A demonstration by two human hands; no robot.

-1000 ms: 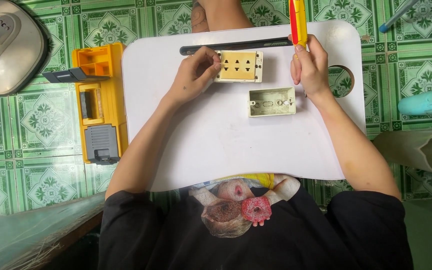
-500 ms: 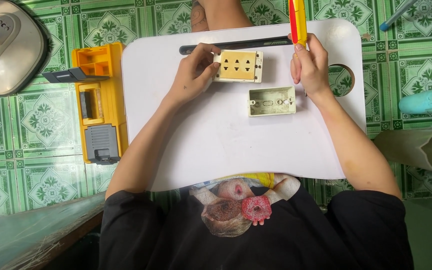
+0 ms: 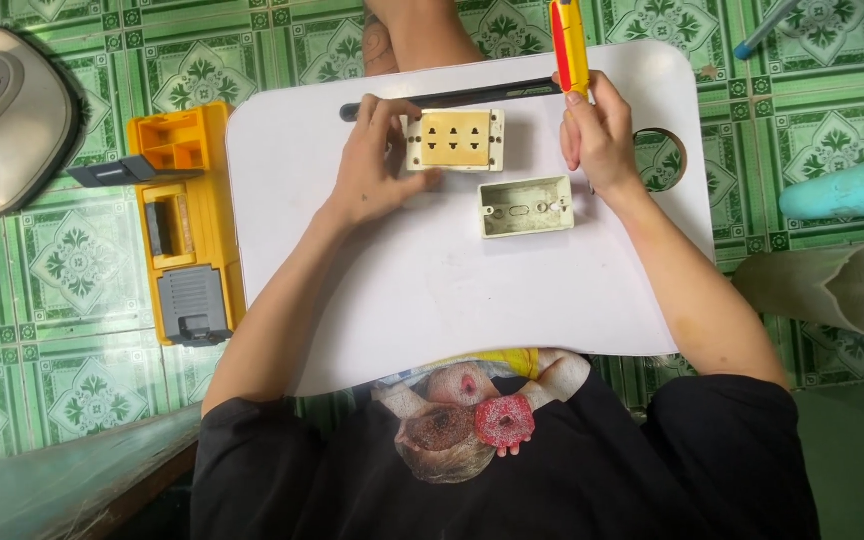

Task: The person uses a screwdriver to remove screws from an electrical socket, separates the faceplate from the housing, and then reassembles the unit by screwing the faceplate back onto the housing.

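My left hand [image 3: 372, 165] grips the left edge of a cream socket plate [image 3: 454, 140] with several plug holes, lying flat on a white lap table [image 3: 452, 290]. My right hand [image 3: 600, 135] is closed around a screwdriver with a yellow and red handle [image 3: 569, 42], which points away from me at the table's far edge. An empty cream wall box [image 3: 526, 206] lies open side up just below the plate, between my two hands and touching neither.
A yellow toolbox [image 3: 184, 225] with a grey latch stands on the green tiled floor left of the table. A grey rounded appliance [image 3: 2, 115] is at far left. A teal tube [image 3: 842, 190] and a pale pipe [image 3: 842, 290] lie at right. The table has a round hole [image 3: 660, 160].
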